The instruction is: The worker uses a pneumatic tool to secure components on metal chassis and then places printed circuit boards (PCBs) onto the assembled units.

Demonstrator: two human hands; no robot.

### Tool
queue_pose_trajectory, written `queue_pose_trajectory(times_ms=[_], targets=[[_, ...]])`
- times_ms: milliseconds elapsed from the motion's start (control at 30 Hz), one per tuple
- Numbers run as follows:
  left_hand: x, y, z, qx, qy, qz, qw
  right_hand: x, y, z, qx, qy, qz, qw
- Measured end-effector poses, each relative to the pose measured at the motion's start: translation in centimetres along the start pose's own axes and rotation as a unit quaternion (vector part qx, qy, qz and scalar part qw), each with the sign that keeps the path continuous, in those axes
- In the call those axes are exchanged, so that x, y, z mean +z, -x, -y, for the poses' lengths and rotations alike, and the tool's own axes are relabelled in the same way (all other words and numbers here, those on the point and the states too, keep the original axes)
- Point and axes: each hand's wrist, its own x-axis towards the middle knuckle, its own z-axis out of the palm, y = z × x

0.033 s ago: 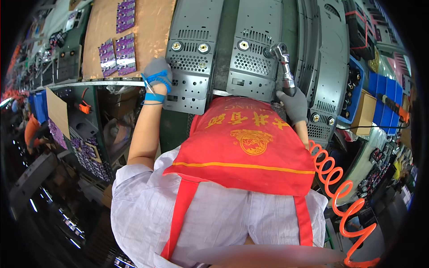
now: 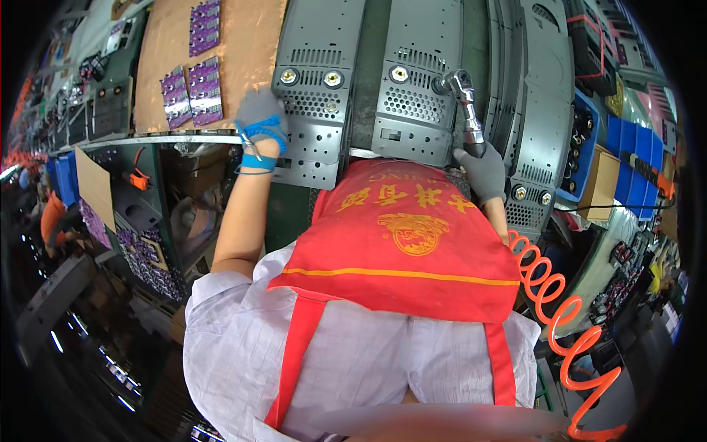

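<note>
Grey-gloved at the left hand [image 2: 259, 110], shifted slightly rightward since the earlier frame, now overlapping the left metal panel's [image 2: 313, 140] edge; cannot tell open or closed there. Farther right, past a nut [image 2: 398, 74] on the middle panel [image 2: 409, 107], still gripping the ratchet wrench [image 2: 470, 110] in the right hand [image 2: 484, 174], socket end at that panel's right side.

green bench strip [image 2: 366, 103] free between left panel [image 2: 311, 37] and middle panel [image 2: 421, 33]. ratchet wrench [image 2: 470, 118] blocks middle panel's right edge; stacked panels [image 2: 507, 81] crowd beyond.

Your head camera's peering down, wide and close in: apron [image 2: 398, 254] mid-frame, panels [image 2: 318, 37] at upper centre.
</note>
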Motion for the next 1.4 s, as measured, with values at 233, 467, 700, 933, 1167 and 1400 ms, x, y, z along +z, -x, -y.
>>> queue_pose_trajectory(times_ms=[233,467,700,933,1167,1400], targets=[[3.1,2.8,-13.4,0.293,0.331,-0.19,0.876,0.7,-0.2,0.4,-0.01,0.085,-0.036,0.996],[6.8,1.2,-14.2,0.141,0.261,-0.064,0.953,1.5,0.1,1.0,0.021,0.1,-0.037,0.994],[7.9,-0.6,-12.1,0.258,0.303,-0.029,0.917,1.1,0.2,1.4,0.012,0.109,-0.041,0.993],[7.2,2.0,-13.9,0.132,0.378,-0.04,0.916,2.0,0.4,0.7,0.011,0.101,-0.072,0.992],[7.9,2.2,-13.9,0.137,0.404,-0.056,0.902,1.7,-0.1,0.6,0.016,0.111,-0.067,0.991],[8.4,2.2,-14.2,0.138,0.439,-0.078,0.884,2.0,0.0,0.8,0.033,0.116,-0.073,0.99]])
